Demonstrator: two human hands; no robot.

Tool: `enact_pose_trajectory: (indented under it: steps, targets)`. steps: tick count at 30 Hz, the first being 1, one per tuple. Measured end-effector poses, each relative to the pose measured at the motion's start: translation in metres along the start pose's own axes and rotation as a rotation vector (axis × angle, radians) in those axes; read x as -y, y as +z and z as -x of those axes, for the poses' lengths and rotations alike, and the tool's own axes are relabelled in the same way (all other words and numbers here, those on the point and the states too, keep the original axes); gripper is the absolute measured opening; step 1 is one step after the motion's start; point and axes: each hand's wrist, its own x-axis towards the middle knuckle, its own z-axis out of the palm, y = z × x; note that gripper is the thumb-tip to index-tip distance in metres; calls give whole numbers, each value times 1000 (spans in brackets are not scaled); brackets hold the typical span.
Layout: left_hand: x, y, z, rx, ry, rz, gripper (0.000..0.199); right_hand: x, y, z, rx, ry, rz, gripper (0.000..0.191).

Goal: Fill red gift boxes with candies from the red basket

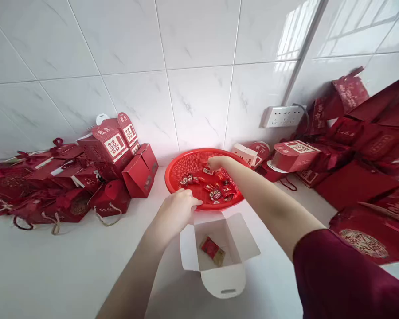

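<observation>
Far left, piled red gift boxes (76,206), then stacked boxes labelled "囍" (115,146). Left hand (174,212) half-curled at red basket (171,177); grip unclear. Open box (222,281) in front, slotted flap toward wearer, wrapped packet (213,250) inside lying diagonally. Right hand (218,163) fingers down among wrapped candies (216,194), grip unclear. Power strip (283,117), more red packaging (344,181) right.

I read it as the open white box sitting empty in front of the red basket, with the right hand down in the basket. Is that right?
Not quite: the open white box isn't empty. The head view shows a red and gold packet inside. The right hand is in the red basket.
</observation>
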Motion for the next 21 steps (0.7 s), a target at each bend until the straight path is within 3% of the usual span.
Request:
enact_pose_trajectory:
  steps: [4, 7, 9, 12, 16, 21]
  targets:
    - [1, -4, -1, 5, -27, 73, 27, 1, 3, 49, -118, -121, -60, 27]
    - [-2, -10, 0, -66, -137, 248, 40, 5, 15, 106, -218, -235, -148, 38]
    - [-7, -14, 1, -107, -181, 389, 50, 12, 24, 146, -209, -328, -210, 39]
    - [-21, -18, 2, -34, -127, 605, 44, 25, 35, 190, -207, -519, -329, 28]
    - [-40, -20, 9, 86, -21, 708, 32, 34, 39, 212, -337, -553, -403, 15]
    - [-53, -27, 20, -65, 3, 646, 21, 37, 41, 210, -396, -568, -487, 10]
